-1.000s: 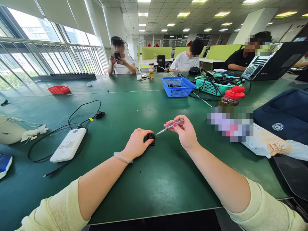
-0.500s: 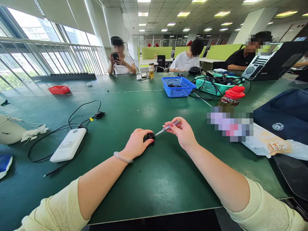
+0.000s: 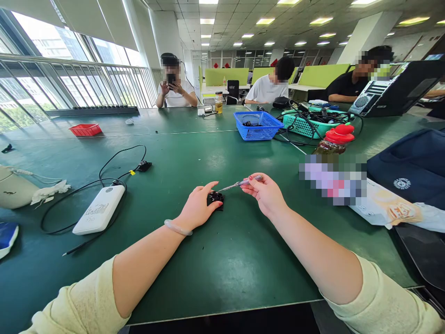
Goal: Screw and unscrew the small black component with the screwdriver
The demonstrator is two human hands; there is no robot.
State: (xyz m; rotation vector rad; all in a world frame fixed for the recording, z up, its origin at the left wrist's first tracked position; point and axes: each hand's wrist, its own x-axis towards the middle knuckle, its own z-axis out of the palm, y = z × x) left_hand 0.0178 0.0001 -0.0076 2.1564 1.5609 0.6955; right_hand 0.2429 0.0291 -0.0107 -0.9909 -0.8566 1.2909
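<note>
A small black part point(image 3: 216, 198), boxy with bright bits on top, stands on the table, its left side covered by my fingers. My left hand point(image 3: 197, 206) grips it low down, the thumb against its near right edge, while the index finger is raised clear above it. In my right hand point(image 3: 266, 195), pinched between thumb and fingers, is a slim screwdriver point(image 3: 238, 184) with a clear purplish handle. Its shaft points left, nearly level, and the tip ends at the top of the black part, near my left index finger. Whether the tip touches is too small to tell.
On the left lie a white power bank point(image 3: 99, 209) and a black cable point(image 3: 100, 172). Farther back are a red tray point(image 3: 85, 130), a blue basket point(image 3: 257, 134) and a green basket point(image 3: 301, 126) of cables. A red-lidded bottle point(image 3: 334, 139) stands right. Several people sit beyond.
My left index finger has lifted off the black part, showing its top. The screwdriver has tilted flatter, its tip moving left and up; my right hand has dropped slightly.
</note>
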